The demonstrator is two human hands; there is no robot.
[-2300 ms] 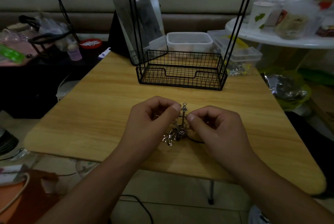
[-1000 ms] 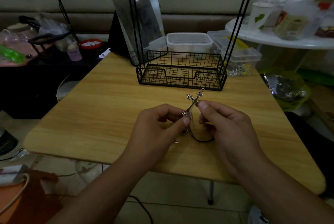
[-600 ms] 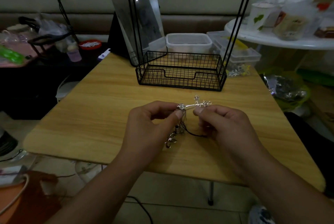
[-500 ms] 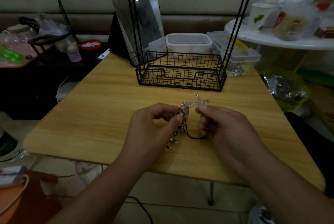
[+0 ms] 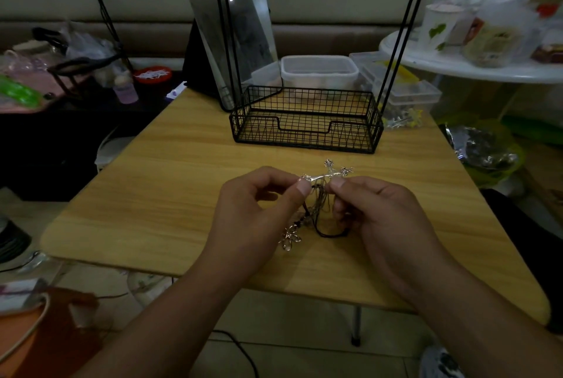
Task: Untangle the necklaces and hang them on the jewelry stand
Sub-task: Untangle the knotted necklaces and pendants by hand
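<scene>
A silver cross pendant (image 5: 327,175) lies sideways just above the wooden table (image 5: 170,182), pinched at its foot by my left hand (image 5: 259,210) and near its crossbar by my right hand (image 5: 384,213). Tangled chains and a black cord (image 5: 330,233) hang between the hands to the tabletop. A silver flower pendant (image 5: 289,239) dangles at the bottom of the tangle beside my left hand. The black wire jewelry stand (image 5: 306,121) stands behind, with its basket base and two upright rods; its hooks show at the top edge.
A tilted mirror (image 5: 231,30) leans behind the stand's left rods. Clear plastic boxes (image 5: 320,71) sit at the table's far edge. A white side table (image 5: 475,68) with cups and bags is at the right. Clutter fills a dark shelf (image 5: 61,94) at the left.
The cross pendant, upright between my fingertips at first, has been tipped sideways and lifted a little. The flower pendant and cord now hang lower under my hands.
</scene>
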